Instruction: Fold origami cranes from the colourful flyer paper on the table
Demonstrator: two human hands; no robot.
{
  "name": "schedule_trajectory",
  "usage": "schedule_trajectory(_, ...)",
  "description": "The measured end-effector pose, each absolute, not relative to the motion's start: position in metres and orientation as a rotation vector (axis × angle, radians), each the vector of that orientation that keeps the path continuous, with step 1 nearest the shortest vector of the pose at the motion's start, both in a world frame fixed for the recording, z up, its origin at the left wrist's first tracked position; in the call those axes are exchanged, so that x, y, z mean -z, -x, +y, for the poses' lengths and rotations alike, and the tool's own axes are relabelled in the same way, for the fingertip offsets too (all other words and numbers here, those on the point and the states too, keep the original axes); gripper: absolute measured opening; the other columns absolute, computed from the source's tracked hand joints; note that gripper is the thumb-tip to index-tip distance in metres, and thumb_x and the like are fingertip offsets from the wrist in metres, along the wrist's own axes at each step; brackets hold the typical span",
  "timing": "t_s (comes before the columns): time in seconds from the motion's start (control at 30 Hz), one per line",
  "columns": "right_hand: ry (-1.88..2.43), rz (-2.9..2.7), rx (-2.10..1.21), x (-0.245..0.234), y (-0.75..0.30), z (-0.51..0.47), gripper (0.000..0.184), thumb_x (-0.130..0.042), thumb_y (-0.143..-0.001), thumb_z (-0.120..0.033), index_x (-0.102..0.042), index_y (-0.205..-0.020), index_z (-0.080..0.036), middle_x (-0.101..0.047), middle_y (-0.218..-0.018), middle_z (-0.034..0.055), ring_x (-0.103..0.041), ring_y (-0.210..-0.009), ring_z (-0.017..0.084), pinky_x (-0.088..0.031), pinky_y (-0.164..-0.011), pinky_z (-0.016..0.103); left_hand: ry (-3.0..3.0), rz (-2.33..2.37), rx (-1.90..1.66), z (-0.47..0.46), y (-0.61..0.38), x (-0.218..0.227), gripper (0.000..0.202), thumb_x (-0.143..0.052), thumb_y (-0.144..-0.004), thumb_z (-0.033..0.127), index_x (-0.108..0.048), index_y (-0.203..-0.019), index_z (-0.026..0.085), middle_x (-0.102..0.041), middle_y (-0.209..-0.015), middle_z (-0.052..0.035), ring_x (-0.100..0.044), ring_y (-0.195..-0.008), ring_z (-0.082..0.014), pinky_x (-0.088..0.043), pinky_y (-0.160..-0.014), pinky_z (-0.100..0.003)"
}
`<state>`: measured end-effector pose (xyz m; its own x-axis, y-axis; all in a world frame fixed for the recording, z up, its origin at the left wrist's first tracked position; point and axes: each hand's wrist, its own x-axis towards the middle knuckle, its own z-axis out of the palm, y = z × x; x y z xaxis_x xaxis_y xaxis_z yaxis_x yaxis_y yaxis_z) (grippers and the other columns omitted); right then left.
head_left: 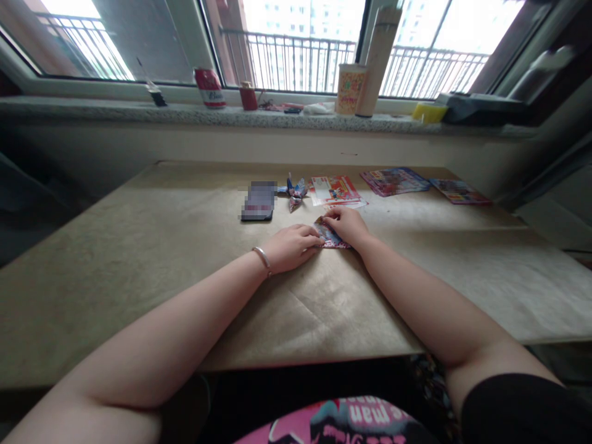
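A small printed sheet of paper (329, 235), colourful with blue and pink, lies on the table between my two hands. My left hand (296, 245), a silver bangle on its wrist, rests flat with its fingertips on the sheet's left edge. With thumb and fingers closed, my right hand (346, 223) pinches the sheet's upper left part, where a tan edge is lifted. My right hand covers part of the sheet. Just beyond them is a folded paper figure (296, 192) with pointed arms.
A phone (259, 201) lies left of the figure. Red and white printed papers (335, 190) and two stacks of colourful sheets (394, 181) (461, 191) lie along the back right. On the windowsill stand a red can (209, 87), a paper cup (350, 90) and a tall cylinder (378, 61).
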<state>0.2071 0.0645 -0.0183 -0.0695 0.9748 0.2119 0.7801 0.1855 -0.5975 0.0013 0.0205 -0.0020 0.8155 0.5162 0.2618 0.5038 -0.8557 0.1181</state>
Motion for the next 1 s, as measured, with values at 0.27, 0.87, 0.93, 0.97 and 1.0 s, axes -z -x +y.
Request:
schedule_trajectory(0.27,1.646,-1.898,-0.459,0.017,-0.206,0.062,0.015,-0.063,-0.083,-0.029,-0.074,-0.088,-0.021,-0.074,-0.089,0.0032,-0.064,-0.081,0.016,-0.045,-0.073,0.026,-2.956,0.746,-0.392,0.02,0.002,-0.003,0.032,-0.053,-0.09,0.02,-0.064,-0.12,0.023,-0.061,-0.124,-0.0092,-0.059,-0.111,-0.0228,-0.048,-0.097,-0.036)
schedule_trajectory(0.87,1.437,-2.352,-0.833,-0.01,-0.226,0.037,0.019,-0.072,-0.071,-0.034,-0.074,-0.084,-0.019,-0.063,-0.07,-0.0016,-0.05,-0.064,0.012,-0.033,-0.059,0.024,-2.912,0.769,-0.362,0.022,0.004,-0.002,0.03,-0.05,-0.094,0.027,-0.066,-0.119,0.024,-0.061,-0.123,-0.0088,-0.057,-0.115,-0.0232,-0.046,-0.102,-0.039)
schedule_trajectory(0.93,1.461,-2.358,-0.839,-0.01,-0.225,0.038,0.019,-0.073,-0.07,-0.034,-0.074,-0.082,-0.019,-0.063,-0.069,-0.0016,-0.05,-0.064,0.012,-0.033,-0.058,0.024,-2.912,0.767,-0.36,0.022,0.004,-0.002,0.03,-0.05,-0.094,0.027,-0.066,-0.12,0.024,-0.062,-0.123,-0.0084,-0.057,-0.115,-0.0228,-0.045,-0.102,-0.038)
schedule_trajectory(0.97,1.472,-2.36,-0.835,-0.011,-0.225,0.039,0.019,-0.074,-0.07,-0.034,-0.073,-0.081,-0.019,-0.062,-0.069,-0.0017,-0.05,-0.064,0.011,-0.033,-0.057,0.024,-2.91,0.768,-0.36,0.022,0.004,-0.002,0.03,-0.05,-0.094,0.027,-0.066,-0.12,0.025,-0.062,-0.123,-0.0083,-0.057,-0.115,-0.0228,-0.045,-0.102,-0.038)
schedule_trajectory(1.0,1.483,-2.361,-0.826,-0.011,-0.225,0.039,0.019,-0.074,-0.069,-0.033,-0.073,-0.081,-0.018,-0.062,-0.069,-0.0017,-0.05,-0.063,0.011,-0.033,-0.057,0.024,-2.907,0.771,-0.36,0.022,0.004,-0.002,0.03,-0.05,-0.094,0.028,-0.066,-0.12,0.025,-0.062,-0.123,-0.0082,-0.057,-0.115,-0.0228,-0.045,-0.102,-0.038)
